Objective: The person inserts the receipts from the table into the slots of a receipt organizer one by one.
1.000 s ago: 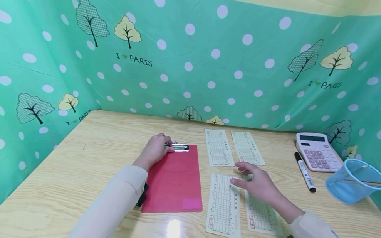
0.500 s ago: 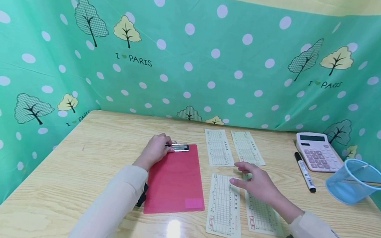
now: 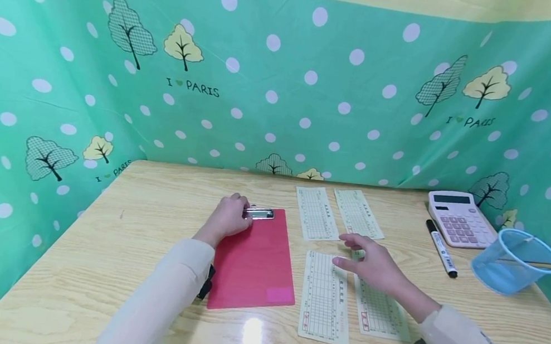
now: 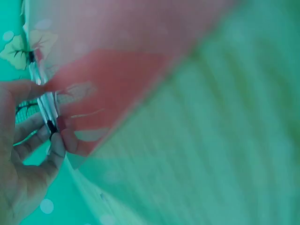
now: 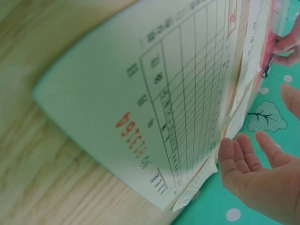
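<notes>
A red clipboard (image 3: 255, 265) lies flat on the table with its metal clip (image 3: 263, 214) at the far end. My left hand (image 3: 225, 220) holds it at the left end of that clip. In the left wrist view, thumb and fingers curl around the metal clip (image 4: 48, 107). To the right, my right hand (image 3: 371, 265) hovers with loosely bent fingers over the printed slips, gripping nothing. Beneath it are a near-left slip (image 3: 323, 311) and a partly hidden near-right slip (image 3: 383, 318). In the right wrist view, a slip with red numerals (image 5: 108, 108) fills the middle.
Two more slips, a left one (image 3: 316, 215) and a right one (image 3: 359, 213), lie farther back. At the right are a marker (image 3: 441, 249), a pink calculator (image 3: 462, 222) and a blue mesh cup (image 3: 501, 274) with a stick across it. A green curtain (image 3: 282, 105) encloses the table.
The clipboard's near end has shifted very slightly to the right. My left fingers have changed position a little at the clip. The right hand and the slips have stayed put.
</notes>
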Motion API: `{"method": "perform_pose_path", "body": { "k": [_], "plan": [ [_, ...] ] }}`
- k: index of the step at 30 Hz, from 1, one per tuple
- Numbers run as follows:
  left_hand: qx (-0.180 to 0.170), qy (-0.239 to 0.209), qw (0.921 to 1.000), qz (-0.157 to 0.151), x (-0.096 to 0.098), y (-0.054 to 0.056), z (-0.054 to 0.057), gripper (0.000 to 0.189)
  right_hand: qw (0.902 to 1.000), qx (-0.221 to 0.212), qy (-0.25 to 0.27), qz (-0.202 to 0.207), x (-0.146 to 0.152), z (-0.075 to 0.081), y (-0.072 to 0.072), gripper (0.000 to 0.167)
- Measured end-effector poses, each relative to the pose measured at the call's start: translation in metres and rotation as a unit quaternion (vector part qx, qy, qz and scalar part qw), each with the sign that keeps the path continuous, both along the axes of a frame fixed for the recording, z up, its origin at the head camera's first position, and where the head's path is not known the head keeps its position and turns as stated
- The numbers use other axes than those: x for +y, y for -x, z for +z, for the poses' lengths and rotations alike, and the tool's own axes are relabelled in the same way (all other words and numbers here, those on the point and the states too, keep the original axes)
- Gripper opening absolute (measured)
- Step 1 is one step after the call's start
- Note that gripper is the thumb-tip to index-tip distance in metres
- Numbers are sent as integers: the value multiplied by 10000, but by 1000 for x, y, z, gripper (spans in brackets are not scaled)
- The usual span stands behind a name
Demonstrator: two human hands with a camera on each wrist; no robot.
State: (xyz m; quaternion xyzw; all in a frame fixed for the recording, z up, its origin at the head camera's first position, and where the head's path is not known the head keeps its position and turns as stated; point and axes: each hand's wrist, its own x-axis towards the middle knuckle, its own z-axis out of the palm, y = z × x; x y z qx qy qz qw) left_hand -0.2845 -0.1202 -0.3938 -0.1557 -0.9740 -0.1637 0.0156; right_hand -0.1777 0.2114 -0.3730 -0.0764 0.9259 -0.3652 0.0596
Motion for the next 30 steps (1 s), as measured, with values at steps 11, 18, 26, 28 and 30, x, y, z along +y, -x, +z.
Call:
{"method": "perform_pose_path", "body": {
  "k": [11, 18, 26, 28, 30],
  "plan": [
    [500, -66, 9984, -235, -2, 1, -4, 20, 9999, -134, 40, -41, 1, 0, -1, 63],
    [375, -244, 9989, -111, -1, 1, -5, 20, 9999, -161, 39, -30, 1, -1, 0, 64],
    [304, -252, 9992, -48, -1, 3, -4, 19, 10000, -12, -1, 89, 1, -1, -1, 66],
    [319, -236, 9992, -78, -1, 4, -4, 18, 9999, 49, -93, 113, 0, 0, -3, 68],
    [343, -213, 9991, -128, 0, 4, -3, 17, 9997, 60, -220, 103, 0, 0, -4, 69]
  ]
}}
